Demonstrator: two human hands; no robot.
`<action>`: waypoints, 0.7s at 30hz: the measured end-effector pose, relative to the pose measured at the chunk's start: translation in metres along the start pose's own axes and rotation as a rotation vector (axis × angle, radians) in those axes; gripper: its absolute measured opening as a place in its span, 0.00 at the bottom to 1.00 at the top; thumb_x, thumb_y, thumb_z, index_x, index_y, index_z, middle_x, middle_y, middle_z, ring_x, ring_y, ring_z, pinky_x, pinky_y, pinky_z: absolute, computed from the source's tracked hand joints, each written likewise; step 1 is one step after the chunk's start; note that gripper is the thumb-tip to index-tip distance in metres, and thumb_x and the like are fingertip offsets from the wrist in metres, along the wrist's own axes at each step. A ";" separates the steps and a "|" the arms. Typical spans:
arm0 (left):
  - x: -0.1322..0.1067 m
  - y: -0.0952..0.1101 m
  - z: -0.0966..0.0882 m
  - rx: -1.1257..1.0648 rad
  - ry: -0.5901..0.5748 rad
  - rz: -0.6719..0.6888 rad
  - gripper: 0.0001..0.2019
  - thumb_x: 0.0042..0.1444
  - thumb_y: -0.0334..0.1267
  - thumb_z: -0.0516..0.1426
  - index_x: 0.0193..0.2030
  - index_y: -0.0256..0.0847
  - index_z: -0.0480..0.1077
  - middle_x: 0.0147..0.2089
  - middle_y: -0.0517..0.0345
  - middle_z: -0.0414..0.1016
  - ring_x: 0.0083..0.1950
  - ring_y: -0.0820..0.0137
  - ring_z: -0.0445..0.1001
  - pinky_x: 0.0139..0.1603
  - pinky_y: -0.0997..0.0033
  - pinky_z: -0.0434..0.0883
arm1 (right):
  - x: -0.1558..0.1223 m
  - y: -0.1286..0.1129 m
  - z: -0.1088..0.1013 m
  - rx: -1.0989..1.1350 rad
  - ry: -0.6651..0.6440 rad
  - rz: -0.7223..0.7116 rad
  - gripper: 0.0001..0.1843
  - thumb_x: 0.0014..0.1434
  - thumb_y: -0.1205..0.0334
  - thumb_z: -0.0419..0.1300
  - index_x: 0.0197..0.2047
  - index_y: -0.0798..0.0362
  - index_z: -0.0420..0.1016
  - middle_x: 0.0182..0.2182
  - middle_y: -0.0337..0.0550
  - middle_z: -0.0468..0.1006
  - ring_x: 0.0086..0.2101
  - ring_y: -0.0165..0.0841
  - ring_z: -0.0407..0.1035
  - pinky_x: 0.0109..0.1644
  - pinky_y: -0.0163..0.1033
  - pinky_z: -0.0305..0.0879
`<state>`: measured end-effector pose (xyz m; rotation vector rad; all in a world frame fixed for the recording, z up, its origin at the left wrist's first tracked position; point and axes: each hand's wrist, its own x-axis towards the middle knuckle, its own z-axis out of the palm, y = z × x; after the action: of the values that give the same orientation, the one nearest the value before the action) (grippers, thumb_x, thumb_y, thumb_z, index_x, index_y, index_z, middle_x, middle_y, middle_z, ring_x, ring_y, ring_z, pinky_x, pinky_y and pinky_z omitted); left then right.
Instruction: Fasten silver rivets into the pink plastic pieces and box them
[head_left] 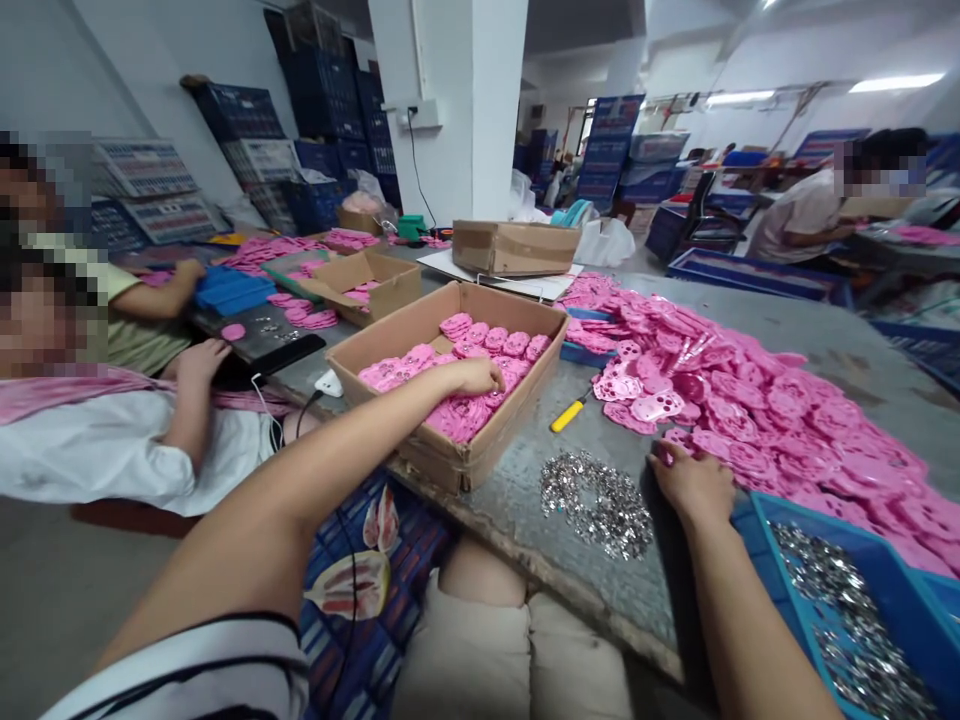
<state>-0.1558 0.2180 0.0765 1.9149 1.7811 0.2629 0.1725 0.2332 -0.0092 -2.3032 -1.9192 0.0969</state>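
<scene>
Noting carton [517, 405] as clock centre, 12 at the far side. Part-filled: pink pieces [517, 342] lie inside, some in a neat row along the far side, others in looser stacks nearer; a patch of bare cardboard shows between. Judged as work done — this load only.

Left hand [476, 376] is inside the carton, curled narrow over the pieces; cannot tell whether one is pinched. Right hand [691, 485] is at 4 o'clock, fingers moderately spread, tips at the near edge of the pile [787, 420]; no lifted piece seen, grip cannot be told.

Left to do, as judged: most of it. The pile spreads broadly at 3 o'clock, apparently well more than the carton holds. Metal bits [562, 480] lie loose at 4 o'clock, with more in the blue bin [892, 570] farther out in that direction. Yellow tool [568, 416] lies just past 3, untouched.

Hard to make out: undersides of both hands; pieces beneath the left wrist; depth of the stacks; whether packed pieces all carry metal bits. Blue tray [589, 354] is mostly buried under the pile; blue bin is cut off by the frame.
</scene>
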 end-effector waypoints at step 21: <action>-0.052 0.031 -0.020 -0.186 0.623 0.069 0.15 0.57 0.25 0.48 0.46 0.36 0.73 0.49 0.49 0.76 0.51 0.65 0.72 0.56 0.62 0.67 | -0.004 0.015 0.009 0.677 0.147 -0.069 0.23 0.46 0.45 0.59 0.39 0.52 0.81 0.28 0.50 0.74 0.32 0.44 0.69 0.41 0.52 0.66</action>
<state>-0.1447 0.1721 0.1183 1.8816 1.9674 1.1103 0.1847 0.2269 -0.0209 -1.7393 -1.5665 0.4734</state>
